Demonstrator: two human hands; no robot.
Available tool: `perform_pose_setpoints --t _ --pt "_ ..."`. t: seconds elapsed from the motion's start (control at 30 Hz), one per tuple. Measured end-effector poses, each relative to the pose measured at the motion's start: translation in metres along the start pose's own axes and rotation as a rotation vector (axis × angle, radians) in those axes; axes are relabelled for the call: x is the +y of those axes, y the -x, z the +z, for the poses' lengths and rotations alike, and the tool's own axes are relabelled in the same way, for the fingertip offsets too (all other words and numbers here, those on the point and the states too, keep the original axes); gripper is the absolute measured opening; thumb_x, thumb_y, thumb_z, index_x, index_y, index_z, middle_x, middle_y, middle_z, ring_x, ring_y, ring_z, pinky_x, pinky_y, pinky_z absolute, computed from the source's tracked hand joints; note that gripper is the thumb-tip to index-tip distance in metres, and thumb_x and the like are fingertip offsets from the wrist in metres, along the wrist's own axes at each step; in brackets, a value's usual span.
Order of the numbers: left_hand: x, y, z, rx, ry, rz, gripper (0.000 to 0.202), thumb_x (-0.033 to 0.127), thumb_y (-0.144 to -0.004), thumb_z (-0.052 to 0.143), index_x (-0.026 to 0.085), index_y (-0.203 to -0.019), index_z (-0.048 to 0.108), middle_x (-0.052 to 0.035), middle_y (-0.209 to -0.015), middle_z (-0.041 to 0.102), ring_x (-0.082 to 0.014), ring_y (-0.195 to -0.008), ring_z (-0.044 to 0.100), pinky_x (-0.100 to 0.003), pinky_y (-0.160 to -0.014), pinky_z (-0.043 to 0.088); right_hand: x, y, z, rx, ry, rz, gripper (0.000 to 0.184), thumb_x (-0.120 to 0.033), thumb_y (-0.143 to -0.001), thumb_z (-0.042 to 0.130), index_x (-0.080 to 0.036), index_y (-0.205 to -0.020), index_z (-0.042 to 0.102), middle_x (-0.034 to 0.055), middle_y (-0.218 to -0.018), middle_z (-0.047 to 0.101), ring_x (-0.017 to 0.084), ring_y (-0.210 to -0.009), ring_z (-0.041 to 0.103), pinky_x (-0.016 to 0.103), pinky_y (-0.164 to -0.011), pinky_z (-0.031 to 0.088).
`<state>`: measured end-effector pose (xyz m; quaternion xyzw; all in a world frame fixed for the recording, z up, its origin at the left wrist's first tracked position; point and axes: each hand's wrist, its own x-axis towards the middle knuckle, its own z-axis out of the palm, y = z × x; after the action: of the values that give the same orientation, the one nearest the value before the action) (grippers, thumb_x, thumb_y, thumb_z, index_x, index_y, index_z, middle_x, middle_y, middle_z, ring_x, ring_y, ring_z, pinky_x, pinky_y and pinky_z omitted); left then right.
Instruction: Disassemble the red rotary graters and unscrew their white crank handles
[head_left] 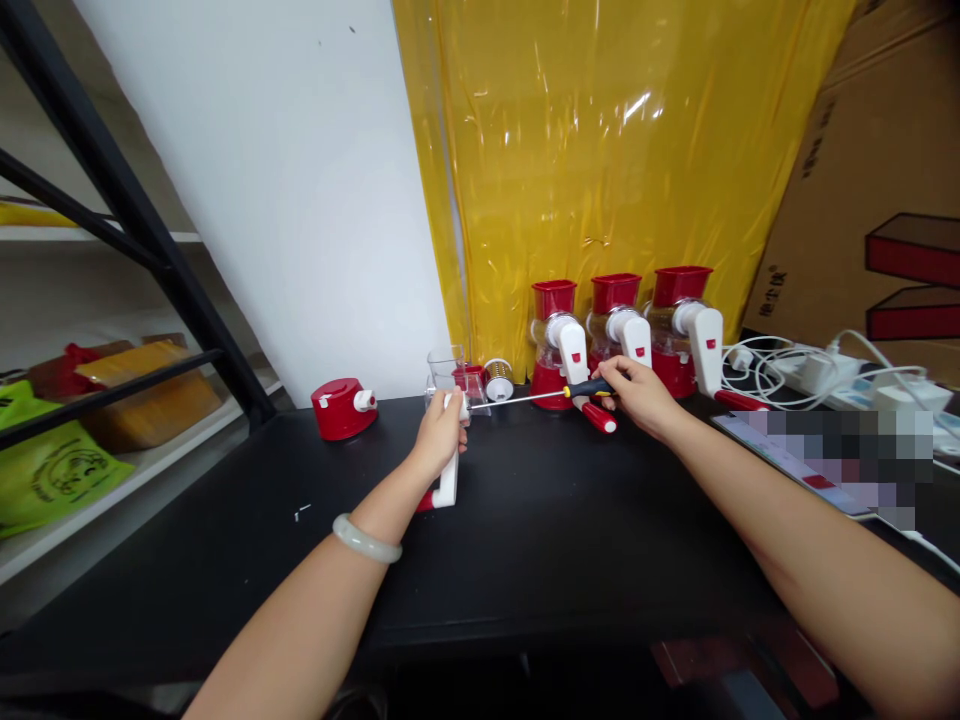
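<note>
My left hand (442, 432) is closed round the white hub end of a crank handle (447, 482), whose red grip points down and to the left. In my right hand (631, 392) is a screwdriver (583, 389) with a black and yellow handle. Its long shaft runs left, and the tip meets the hub in my left hand; whether it sits in a screw I cannot tell. Behind my left hand stands a clear plastic housing (448, 364), partly hidden. A metal grater drum (498, 380) lies beside it. To the left sits a red base (344, 408) with a white knob.
Three red and white rotary graters (616, 325) stand at the back right. Beyond them lie white cables and chargers (832, 375) and a tablet (795, 465). A cardboard box (862, 180) rises behind. Shelves with bags (60, 460) are at the left. Small white scraps (302, 513) lie on the black table (525, 560).
</note>
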<state>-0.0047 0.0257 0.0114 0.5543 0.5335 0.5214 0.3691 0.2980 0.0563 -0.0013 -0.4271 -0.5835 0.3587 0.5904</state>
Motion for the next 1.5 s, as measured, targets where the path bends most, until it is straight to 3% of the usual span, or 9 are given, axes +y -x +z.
perform_pose_setpoints --t 0.37,0.87,1.13,1.5 --pt "0.001 0.001 0.0 -0.019 0.029 -0.031 0.032 0.053 -0.091 0.046 0.021 -0.088 0.046 0.0037 -0.062 0.051 -0.0074 -0.04 0.045 -0.017 -0.036 0.036 0.008 -0.004 -0.003 0.021 -0.03 -0.038 0.044 -0.062 -0.07 0.072 -0.021 -0.08 0.059 -0.0014 -0.062 0.06 0.011 -0.048 0.053 0.026 -0.047 0.046" --pt "0.002 0.001 0.001 -0.015 0.012 -0.027 0.032 0.053 -0.09 0.047 0.021 -0.089 0.047 0.0041 -0.063 0.051 -0.0076 -0.04 0.045 -0.017 -0.036 0.037 0.006 -0.004 0.0 0.032 -0.12 0.002 0.038 -0.056 -0.073 0.073 -0.02 -0.077 0.059 -0.0011 -0.065 0.062 0.008 -0.048 0.052 0.023 -0.048 0.043" --pt "0.004 0.002 0.0 -0.038 0.059 -0.047 0.034 0.055 -0.089 0.049 0.021 -0.09 0.047 0.004 -0.063 0.052 -0.0071 -0.04 0.045 -0.016 -0.036 0.037 -0.003 0.0 0.005 0.052 -0.211 0.022 0.045 -0.056 -0.062 0.081 -0.02 -0.074 0.058 -0.0021 -0.065 0.06 0.008 -0.048 0.052 0.023 -0.046 0.043" --pt "0.0 0.0 0.001 -0.04 0.056 -0.043 0.034 0.055 -0.089 0.048 0.021 -0.089 0.048 0.004 -0.063 0.051 -0.0073 -0.04 0.045 -0.016 -0.036 0.037 0.0 -0.001 0.005 0.057 -0.207 0.006 0.042 -0.053 -0.063 0.08 -0.02 -0.075 0.058 -0.0021 -0.067 0.059 0.008 -0.05 0.053 0.024 -0.048 0.046"
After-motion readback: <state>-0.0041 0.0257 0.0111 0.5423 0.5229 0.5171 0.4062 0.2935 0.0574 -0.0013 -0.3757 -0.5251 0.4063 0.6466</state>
